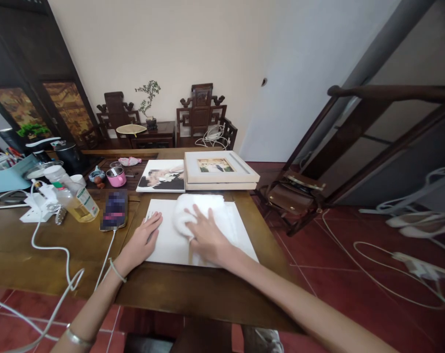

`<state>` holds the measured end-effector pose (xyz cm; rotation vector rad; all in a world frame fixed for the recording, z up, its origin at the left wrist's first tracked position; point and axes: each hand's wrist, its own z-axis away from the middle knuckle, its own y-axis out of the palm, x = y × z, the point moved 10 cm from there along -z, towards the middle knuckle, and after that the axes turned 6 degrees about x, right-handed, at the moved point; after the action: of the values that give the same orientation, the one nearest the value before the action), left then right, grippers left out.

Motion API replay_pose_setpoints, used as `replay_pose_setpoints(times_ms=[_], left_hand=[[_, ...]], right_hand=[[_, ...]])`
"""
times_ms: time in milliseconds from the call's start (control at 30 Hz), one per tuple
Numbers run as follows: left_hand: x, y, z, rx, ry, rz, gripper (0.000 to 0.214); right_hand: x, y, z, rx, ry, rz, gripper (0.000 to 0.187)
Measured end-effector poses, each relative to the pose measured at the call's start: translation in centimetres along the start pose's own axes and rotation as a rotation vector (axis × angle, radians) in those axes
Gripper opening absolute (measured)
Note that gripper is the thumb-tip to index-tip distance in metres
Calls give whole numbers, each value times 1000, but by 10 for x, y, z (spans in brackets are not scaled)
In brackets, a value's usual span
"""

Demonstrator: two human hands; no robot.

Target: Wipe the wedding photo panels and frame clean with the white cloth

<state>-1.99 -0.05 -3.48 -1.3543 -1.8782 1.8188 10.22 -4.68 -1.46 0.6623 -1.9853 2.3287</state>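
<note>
My right hand [205, 235] lies flat with fingers spread on a white cloth [193, 210], pressing it onto a flat white panel [240, 235] on the wooden table [42, 245]. My left hand [141, 242] rests open on the panel's left edge, fingers stretched forward. Behind the panel stand two stacked pale picture frames [219, 170] and a photo print [162, 175].
A phone [114, 210] on a white cable lies left of the panel. Further left are a bottle [77, 198], a pink cup [116, 176] and a white power strip [37, 206]. A brown bag [292, 196] and cables sit on the red floor to the right.
</note>
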Motion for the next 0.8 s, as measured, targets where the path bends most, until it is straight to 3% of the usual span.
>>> replay_pose_setpoints(times_ms=[133,200,267,467,567,700,800], left_hand=[[2,2,2,4,3,3,43],[2,4,3,13,-4,-6,43],[2,5,3,21,-4,-16,44],[2,5,3,8,13,-41,44],[2,6,4,1,17,-43,44],[1,7,4,1,18,-43,44],[2,9,4,28,1,-51,44]], right_hand=[[51,26,46,204,-116,25,38],[60,33,66,265,-159,-4,41],[55,28,72,233,-188,-55,41],[-5,-4,21,37,-124,-73,35],[-10,-6,2,27,-84,-30,35],[24,13,22,110,-27,81,40],[61,35,55,266,-101,101,40]])
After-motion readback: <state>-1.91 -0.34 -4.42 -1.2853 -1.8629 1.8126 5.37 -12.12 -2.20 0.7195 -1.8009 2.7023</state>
